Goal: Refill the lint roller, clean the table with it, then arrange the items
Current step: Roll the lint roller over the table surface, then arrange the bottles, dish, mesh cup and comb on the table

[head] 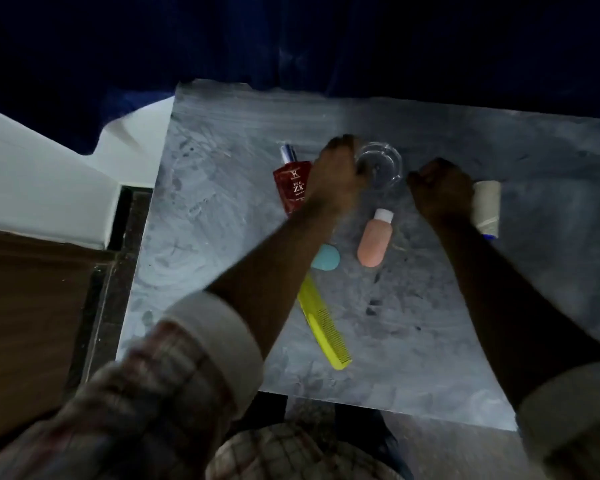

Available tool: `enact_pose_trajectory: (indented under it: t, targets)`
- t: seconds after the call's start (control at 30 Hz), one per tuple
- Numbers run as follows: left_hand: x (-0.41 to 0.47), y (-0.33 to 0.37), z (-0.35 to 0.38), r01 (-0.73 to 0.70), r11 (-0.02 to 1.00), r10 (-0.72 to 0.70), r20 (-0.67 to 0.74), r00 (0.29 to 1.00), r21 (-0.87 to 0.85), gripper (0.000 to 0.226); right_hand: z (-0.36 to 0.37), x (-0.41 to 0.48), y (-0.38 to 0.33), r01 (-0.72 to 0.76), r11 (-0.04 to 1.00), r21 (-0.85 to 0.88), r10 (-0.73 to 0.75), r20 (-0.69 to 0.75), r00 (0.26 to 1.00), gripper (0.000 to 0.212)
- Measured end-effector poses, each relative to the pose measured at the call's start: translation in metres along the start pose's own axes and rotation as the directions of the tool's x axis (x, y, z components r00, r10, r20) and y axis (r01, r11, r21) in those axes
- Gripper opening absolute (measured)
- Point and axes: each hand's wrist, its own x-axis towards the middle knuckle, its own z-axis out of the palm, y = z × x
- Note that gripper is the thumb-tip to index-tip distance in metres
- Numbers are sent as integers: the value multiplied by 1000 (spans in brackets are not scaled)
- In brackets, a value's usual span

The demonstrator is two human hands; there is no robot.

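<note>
A person's right hand [440, 192], fingers curled into a loose fist, rests against the left side of the lint roller [486, 207] toward the far right of the grey table [222, 209]; whether the hand actually grips the roller cannot be told. The white roller lies with its long axis running from the person toward the table's far edge, its blue end nearest the person. Just left of the fist, the left hand [336, 168] curls its fingers over the left rim of a clear dish [383, 164]. A red perfume bottle [291, 185] lies beside that wrist. Nearer the person are a pink bottle [374, 239], a blue sponge [324, 258] and a yellow comb [323, 323].
</note>
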Motion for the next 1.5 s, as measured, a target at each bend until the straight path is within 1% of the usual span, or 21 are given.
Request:
enact_pose_trajectory:
  t: [0.07,0.13,0.23,0.37,0.43,0.47,0.57,0.63,0.7,0.73,0.8,0.87,0.9,0.93,1.0,1.07,1.13,1.2,1.27,1.4,1.5]
  targets:
    - [24,-6,2,12,992,-25,97,995,129,39,9,14,-15,-20,998,-51,22,27,999,34]
    - [36,-11,1,20,984,-48,152,987,179,42,16,23,-26,-5,991,-132,12,54,998,37]
    - [43,-14,1,46,985,-76,178,981,168,42,19,31,-33,-19,973,-231,34,61,998,33]
    - [44,-16,3,83,991,-102,188,977,103,42,20,28,-36,-66,958,-278,84,53,995,34]
    - [42,-18,2,75,994,-87,169,982,77,41,18,21,-42,-49,960,-277,59,30,998,37]
    - [42,-19,-1,67,996,-75,133,988,67,38,15,18,-46,-15,962,-271,17,5,1000,38]
    - [46,-28,-29,70,998,-70,-11,997,6,30,3,6,-74,70,985,-159,-81,-61,995,34]
    - [44,-46,-66,96,995,-99,-96,990,-39,23,1,-7,-100,143,989,43,-140,-73,987,25]
    - [35,-75,-111,133,989,-142,-179,974,-59,20,17,-25,-126,221,934,280,-207,-80,975,21]
    - [27,-93,-133,166,985,-172,-208,963,-45,18,30,-35,-138,244,927,286,-235,-69,970,26]
    - [9,-131,-170,243,970,-230,-233,945,28,21,64,-55,-160,254,961,113,-257,8,966,40]
    - [-3,-165,-189,329,944,-322,-229,919,-7,20,97,-69,-172,240,964,-114,-225,130,966,59]
    - [-8,-179,-193,367,929,-367,-217,905,-41,19,112,-71,-173,253,943,-217,-215,182,959,72]
    - [-11,-189,-193,403,914,-405,-200,892,-56,21,123,-71,-172,266,917,-296,-211,207,955,82]
    - [-14,-208,-188,434,894,-447,-161,880,-110,28,133,-64,-169,251,891,-379,-192,186,963,86]
    - [-12,-222,-177,419,887,-447,-137,884,-193,27,134,-57,-166,191,904,-382,-134,171,976,83]
    - [-7,-228,-163,398,888,-434,-129,892,-230,17,130,-50,-163,162,920,-357,-92,206,974,86]
    - [-2,-219,-156,394,884,-433,-122,893,-251,14,123,-44,-157,187,912,-366,-111,218,970,94]
    - [4,-212,-152,395,893,-427,-131,895,-218,20,111,-36,-148,175,915,-363,-121,167,979,99]
    - [15,-211,-148,415,888,-445,-137,885,-199,23,81,-9,-122,48,951,-304,-35,50,998,86]
    - [20,-211,-145,426,889,-451,-159,878,-168,22,67,6,-102,-49,953,-299,68,54,996,78]
